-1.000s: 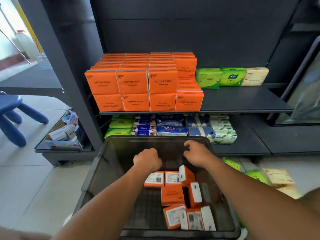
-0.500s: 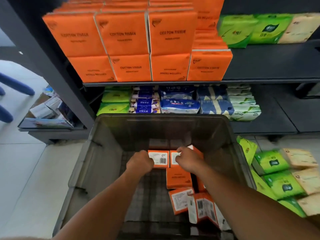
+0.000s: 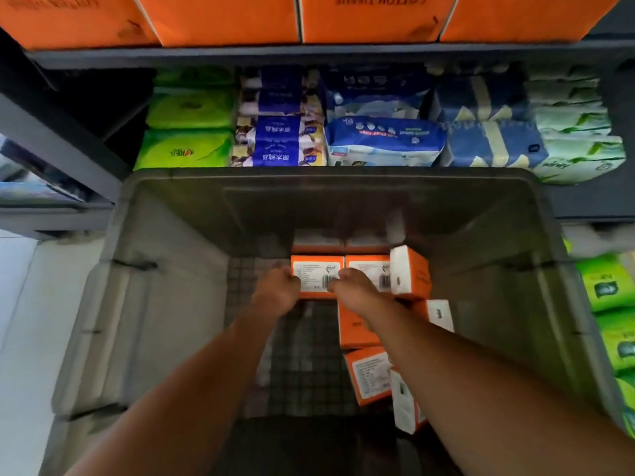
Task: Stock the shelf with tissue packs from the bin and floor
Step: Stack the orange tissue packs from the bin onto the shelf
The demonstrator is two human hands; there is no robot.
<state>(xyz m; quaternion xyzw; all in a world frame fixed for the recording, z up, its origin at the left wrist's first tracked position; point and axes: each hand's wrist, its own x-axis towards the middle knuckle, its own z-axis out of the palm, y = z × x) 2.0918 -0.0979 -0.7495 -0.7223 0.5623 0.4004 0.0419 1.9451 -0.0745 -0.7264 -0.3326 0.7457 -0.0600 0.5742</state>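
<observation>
Head camera: I am looking down into the grey bin (image 3: 171,304), which stands right in front of the shelf (image 3: 309,53); the picture is a little blurred.
Left hand (image 3: 276,292): I see it low inside the bin, back to the camera, fingers curled against the left edge of the labelled orange pack (image 3: 316,274). The fingertips are hidden from me.
Right hand (image 3: 350,286): it is curled onto the right edge of the same pack, over the barcode, so the pack sits gripped between both hands.
Labelled orange pack: it lies flat on the bin's gridded floor at the far end, white label up.
Neighbour pack (image 3: 369,267): it lies flat, touching the gripped pack on its right.
Upright pack (image 3: 410,273): it stands on end just beside the neighbour, white end facing me.
Loose orange packs (image 3: 369,374): I count several more strewn along the bin's right side under my right forearm.
Lower shelf: green packs (image 3: 187,149) sit at the left, blue packs (image 3: 381,139) in the middle and white-green packs (image 3: 577,156) at the right.
Upper shelf: a row of large orange packs (image 3: 220,15) fills the top of the picture.
Floor: green floor packs (image 3: 608,286) lie to the right of the bin.
</observation>
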